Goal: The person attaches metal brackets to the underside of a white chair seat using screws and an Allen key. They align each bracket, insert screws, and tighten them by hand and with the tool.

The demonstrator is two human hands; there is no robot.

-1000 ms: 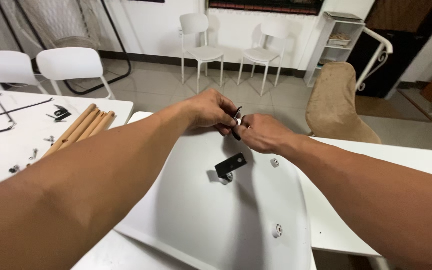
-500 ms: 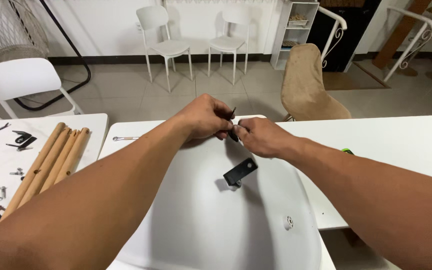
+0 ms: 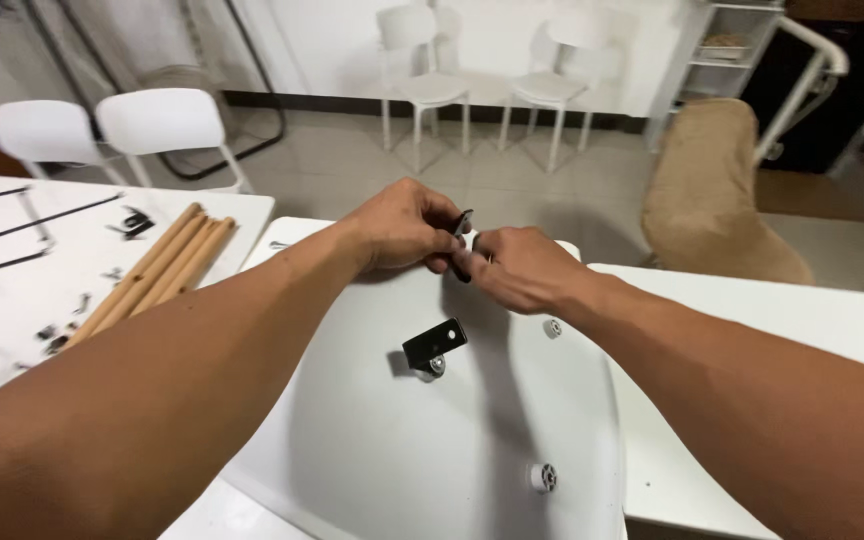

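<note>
Centrally held: a small black metal bracket [image 3: 463,240] is pinched between the left hand [image 3: 407,228] and the right hand [image 3: 517,268], above the far edge of the upturned white seat shell [image 3: 372,450].
Left hand: fingers curled narrow, thumb and forefinger closed on the bracket's upper end.
Right hand: fingers bunched close on the bracket's lower end; whether it also holds a screw cannot be told.
Key relation: the held bracket hangs just beyond and above the second black bracket [image 3: 435,343], which lies flat on the shell toward the person; both hands are about equally near it, the right a shade closer.
Long axis: the mounted bracket runs slantwise, lower-left to upper-right; the held one stands nearly upright, tilted slightly.
Brackets: two, one in the hands, one on the shell.
Bare mounting bosses: two, a far boss [image 3: 552,327] on the right and a near boss [image 3: 542,477] on the right.
Wooden legs [image 3: 147,275]: four, side by side on the left table [image 3: 12,310], well apart from the hands.
Loose hardware [image 3: 52,335]: several small pieces near the legs, too small to count.
Background chairs: four white, one tan.
</note>
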